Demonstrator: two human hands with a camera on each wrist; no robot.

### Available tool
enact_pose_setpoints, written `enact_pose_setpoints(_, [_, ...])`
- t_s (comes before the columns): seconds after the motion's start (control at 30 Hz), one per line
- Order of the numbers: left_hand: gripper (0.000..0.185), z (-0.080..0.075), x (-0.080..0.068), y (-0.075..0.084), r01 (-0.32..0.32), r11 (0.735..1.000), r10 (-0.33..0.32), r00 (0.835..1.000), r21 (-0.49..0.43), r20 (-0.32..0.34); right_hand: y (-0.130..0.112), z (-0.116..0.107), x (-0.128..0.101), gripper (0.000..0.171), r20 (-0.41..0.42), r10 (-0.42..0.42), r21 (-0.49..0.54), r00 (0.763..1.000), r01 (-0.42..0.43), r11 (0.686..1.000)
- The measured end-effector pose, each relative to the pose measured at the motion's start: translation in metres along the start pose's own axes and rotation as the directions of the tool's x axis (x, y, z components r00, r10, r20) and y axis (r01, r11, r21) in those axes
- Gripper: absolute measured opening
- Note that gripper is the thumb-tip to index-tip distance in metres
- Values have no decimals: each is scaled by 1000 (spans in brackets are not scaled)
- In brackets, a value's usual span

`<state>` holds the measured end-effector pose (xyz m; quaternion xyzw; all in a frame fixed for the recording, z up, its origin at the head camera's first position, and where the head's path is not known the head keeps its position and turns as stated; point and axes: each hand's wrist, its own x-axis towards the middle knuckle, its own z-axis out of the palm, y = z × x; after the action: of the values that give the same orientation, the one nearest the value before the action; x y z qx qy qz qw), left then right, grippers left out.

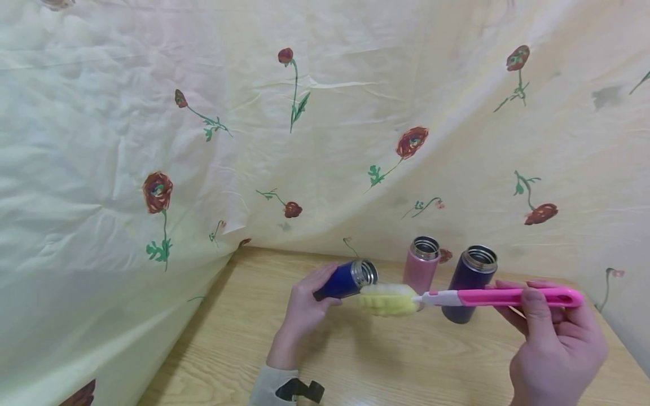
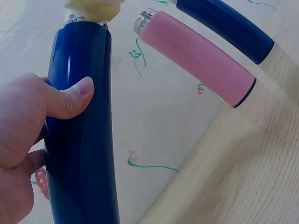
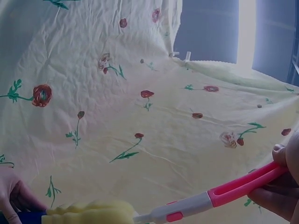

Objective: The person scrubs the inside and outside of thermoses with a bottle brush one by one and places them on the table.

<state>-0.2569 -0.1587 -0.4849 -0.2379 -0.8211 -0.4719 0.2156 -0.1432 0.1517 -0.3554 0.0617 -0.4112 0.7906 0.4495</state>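
Right hand (image 1: 553,338) holds brush (image 1: 457,298) at blue flask (image 1: 345,279) mouth.

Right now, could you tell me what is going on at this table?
A person's left hand holds a blue flask tilted on its side, mouth toward the right. The right hand grips the pink handle of a bottle brush, whose yellow sponge head sits just at the flask's open mouth, not yet clearly inside. A pink flask and a dark purple flask stand upright and uncapped behind, on the wooden table.
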Motion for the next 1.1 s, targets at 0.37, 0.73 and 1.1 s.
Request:
enact_pose_setpoints(0.37, [75,3,-1,-1,-47,999,47,999,2,20,-2,-2,-1,28,-36,10,94,999,-6,996])
enact_pose_setpoints(0.73, [70,5,5,12,153,948,-160,987,-277,0,6,-3,14,34,-259,-3,273,966,76,959])
enact_pose_setpoints(1.1, [65,11,6,22,306,782,-297,949,-543,106,28,-50,28,23,-166,481,526,861,-335,782])
